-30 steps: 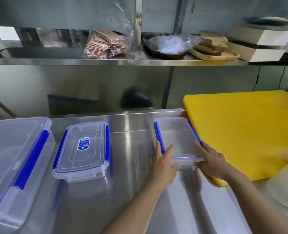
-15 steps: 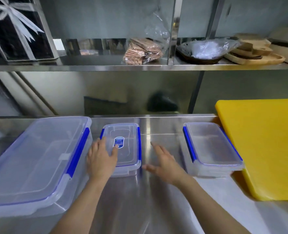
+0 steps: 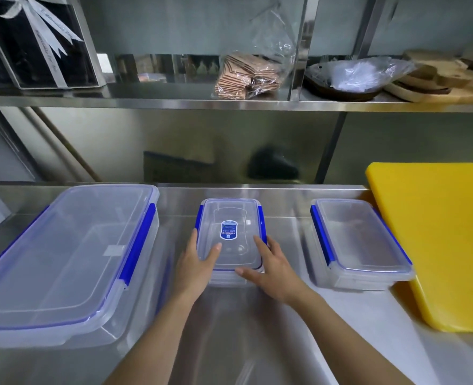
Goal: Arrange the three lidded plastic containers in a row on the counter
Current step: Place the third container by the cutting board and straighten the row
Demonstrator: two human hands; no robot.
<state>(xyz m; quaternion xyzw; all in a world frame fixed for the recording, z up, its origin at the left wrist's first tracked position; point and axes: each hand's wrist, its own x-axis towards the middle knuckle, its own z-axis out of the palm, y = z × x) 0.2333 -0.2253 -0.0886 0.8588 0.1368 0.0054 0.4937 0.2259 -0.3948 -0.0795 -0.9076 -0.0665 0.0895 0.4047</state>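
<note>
Three clear lidded containers with blue clips stand on the steel counter (image 3: pixel 257 329). The large container (image 3: pixel 63 257) is at the left. The small labelled container (image 3: pixel 229 218) stands in the middle, with a blue sticker on its lid. My left hand (image 3: pixel 196 268) grips its near left corner, thumb on the lid. My right hand (image 3: pixel 271 268) holds its near right corner, fingers along the side clip. The third container (image 3: pixel 360 240) stands alone at the right, touching the yellow board.
A thick yellow cutting board (image 3: pixel 437 240) lies on the counter at the right. Above, a steel shelf (image 3: pixel 229 102) carries a black gift box (image 3: pixel 32 43), a bag of brown packets (image 3: pixel 249 76), a wrapped dark bowl (image 3: pixel 349 79) and wooden boards (image 3: pixel 437 81).
Both hands left the right container and came to the middle labelled one; now they grip its near corners. The view has swung left and the labelled container sits farther from the large one.
</note>
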